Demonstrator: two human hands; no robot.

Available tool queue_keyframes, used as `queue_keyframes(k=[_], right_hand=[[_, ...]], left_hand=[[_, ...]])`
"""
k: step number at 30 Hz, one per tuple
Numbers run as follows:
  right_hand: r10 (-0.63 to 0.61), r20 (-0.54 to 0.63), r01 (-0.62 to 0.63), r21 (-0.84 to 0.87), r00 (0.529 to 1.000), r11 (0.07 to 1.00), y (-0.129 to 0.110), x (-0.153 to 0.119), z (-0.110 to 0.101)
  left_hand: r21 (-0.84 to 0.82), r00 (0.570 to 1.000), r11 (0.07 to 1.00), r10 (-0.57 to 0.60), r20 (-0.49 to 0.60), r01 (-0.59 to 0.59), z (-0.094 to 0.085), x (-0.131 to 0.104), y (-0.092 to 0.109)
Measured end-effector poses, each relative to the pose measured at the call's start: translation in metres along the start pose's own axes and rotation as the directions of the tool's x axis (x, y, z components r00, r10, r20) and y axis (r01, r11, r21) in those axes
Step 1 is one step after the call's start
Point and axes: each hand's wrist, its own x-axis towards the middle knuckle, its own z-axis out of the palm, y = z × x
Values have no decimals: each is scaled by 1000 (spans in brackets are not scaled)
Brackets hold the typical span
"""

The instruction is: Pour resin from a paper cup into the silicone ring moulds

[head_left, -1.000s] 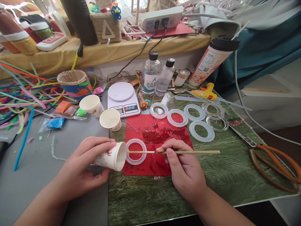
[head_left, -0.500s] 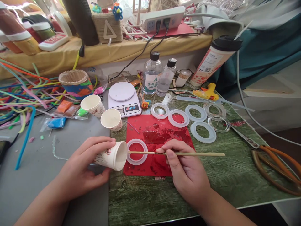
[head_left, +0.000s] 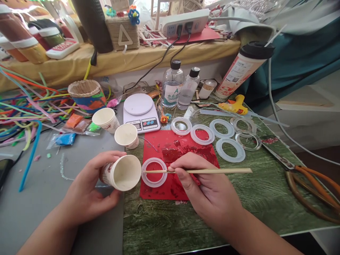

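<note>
My left hand (head_left: 90,184) is wrapped round a white paper cup (head_left: 126,173), which leans with its mouth toward me and the right. Between the fingertips of my right hand (head_left: 204,187) lies a thin wooden stick (head_left: 223,171), held nearly level and pointing left. Its tip is over the left rim of a ring-shaped translucent mold (head_left: 154,184), close to the cup's mouth. That mold rests on a red sheet (head_left: 151,141) with glossy wet smears. Another ring mold (head_left: 202,134) lies at the sheet's top right corner.
Two more paper cups (head_left: 126,136) stand by a white scale (head_left: 140,109). Behind are clear bottles (head_left: 172,88). More rings (head_left: 230,149), scissors (head_left: 297,170) and a yellow glue gun (head_left: 235,105) lie right. Colourful pipe cleaners (head_left: 29,102) crowd the left.
The cup has turned so more of its inside faces me, and it has shifted slightly left. My right hand has moved a little left and up with the stick.
</note>
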Motion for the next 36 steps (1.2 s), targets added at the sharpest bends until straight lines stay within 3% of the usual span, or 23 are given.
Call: queue_keyframes(k=[11,30,36], right_hand=[[-139,32,137,62,990,989,-13,16,-3],[-58,39,61,-89,998,994,-29,-7,-20],[-43,13,44,-133,999,990,-24,-14,-25]], left_hand=[[23,1000,1000,10,-8,-10,2,1,2],[3,999,999,43,10,-43,1,2,3],[-32,999,998,48,9,-47,2,2,3]])
